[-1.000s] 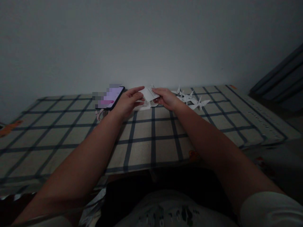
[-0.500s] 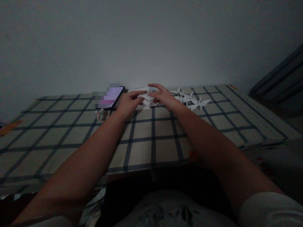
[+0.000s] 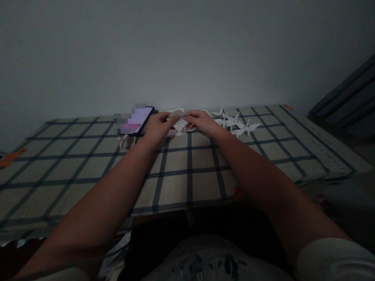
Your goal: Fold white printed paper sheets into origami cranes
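My left hand (image 3: pixel 157 127) and my right hand (image 3: pixel 202 122) meet at the far edge of the checked tablecloth (image 3: pixel 187 171). Both pinch a small piece of white folded paper (image 3: pixel 177 114) between their fingertips, held just above more white paper (image 3: pixel 179 127) lying on the cloth. Several finished white paper cranes (image 3: pixel 234 123) stand just right of my right hand. A phone (image 3: pixel 136 120) with a lit screen lies just left of my left hand.
A pale wall rises right behind the table's far edge. A white cable (image 3: pixel 124 141) loops below the phone. Dark slanted furniture (image 3: pixel 345 103) stands at the far right. My lap is at the table's near edge.
The paper piece has turned from a raised sheet to a flatter, smaller fold. My right hand went over it, then drew back, and both hands now pinch it at fingertip level.
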`<action>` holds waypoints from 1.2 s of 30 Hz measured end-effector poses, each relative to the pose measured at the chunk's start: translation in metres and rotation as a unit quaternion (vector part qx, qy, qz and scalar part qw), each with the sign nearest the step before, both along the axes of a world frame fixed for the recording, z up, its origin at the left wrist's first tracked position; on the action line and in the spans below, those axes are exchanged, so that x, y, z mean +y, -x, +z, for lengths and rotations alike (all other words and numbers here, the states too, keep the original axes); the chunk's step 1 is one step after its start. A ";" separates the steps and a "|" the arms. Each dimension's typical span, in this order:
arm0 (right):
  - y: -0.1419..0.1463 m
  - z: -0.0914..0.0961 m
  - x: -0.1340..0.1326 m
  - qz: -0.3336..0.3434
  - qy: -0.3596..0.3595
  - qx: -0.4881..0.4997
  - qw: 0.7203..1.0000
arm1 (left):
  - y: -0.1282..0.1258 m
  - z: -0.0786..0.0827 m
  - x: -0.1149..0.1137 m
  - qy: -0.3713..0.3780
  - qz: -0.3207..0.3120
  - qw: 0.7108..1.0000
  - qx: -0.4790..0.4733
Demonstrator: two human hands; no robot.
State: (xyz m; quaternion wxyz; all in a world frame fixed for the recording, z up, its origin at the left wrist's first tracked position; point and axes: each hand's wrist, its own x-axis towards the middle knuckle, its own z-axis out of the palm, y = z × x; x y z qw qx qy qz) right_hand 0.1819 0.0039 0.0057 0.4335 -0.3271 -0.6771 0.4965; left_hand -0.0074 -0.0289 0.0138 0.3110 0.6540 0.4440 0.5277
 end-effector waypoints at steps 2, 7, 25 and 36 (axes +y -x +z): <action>0.000 0.001 -0.001 -0.014 -0.012 -0.006 1.000 | -0.002 0.000 -0.001 0.006 -0.016 1.000 -0.012; 0.000 0.002 -0.004 -0.011 -0.028 -0.010 1.000 | -0.002 -0.004 0.001 0.051 -0.063 0.996 -0.036; -0.005 0.007 -0.008 0.032 0.060 0.043 0.997 | -0.002 0.002 0.001 0.157 -0.126 0.966 -0.161; -0.006 0.005 -0.007 0.070 0.056 0.015 0.996 | -0.001 -0.001 0.004 0.174 -0.100 0.967 -0.159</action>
